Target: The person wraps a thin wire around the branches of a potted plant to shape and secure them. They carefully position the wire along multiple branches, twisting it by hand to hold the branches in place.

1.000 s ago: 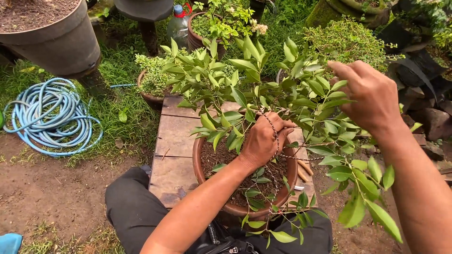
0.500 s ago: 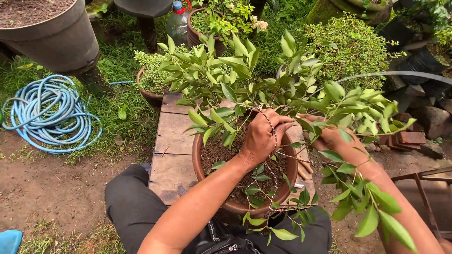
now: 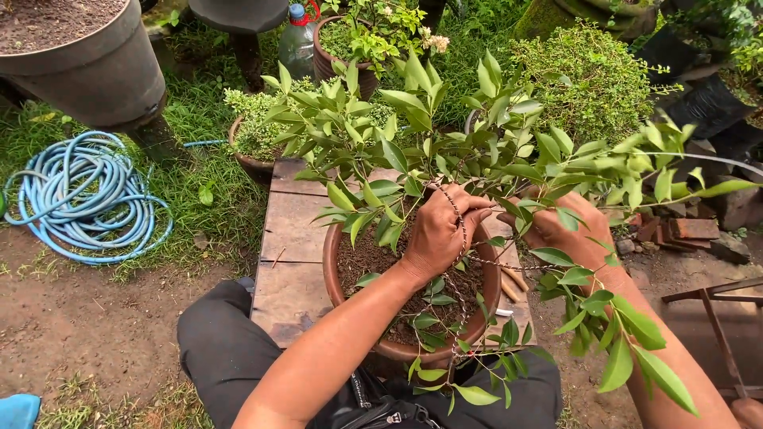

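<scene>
1. Two hands work in one potted shrub, which stands in a round brown pot at the middle of the view.
2. Its thin stems carry glossy pointed green leaves; wire coils along the stems, and dark soil fills the pot.
3. Left hand sits over the pot's centre, fingers curled shut around a wired stem.
4. Right hand, at 3 o'clock from the left one, is half hidden by leaves; I cannot tell whether its fingers grip anything.
5. Wooden board bears the pot.
6. Coiled blue hose lies on grass at 9 o'clock.
</scene>
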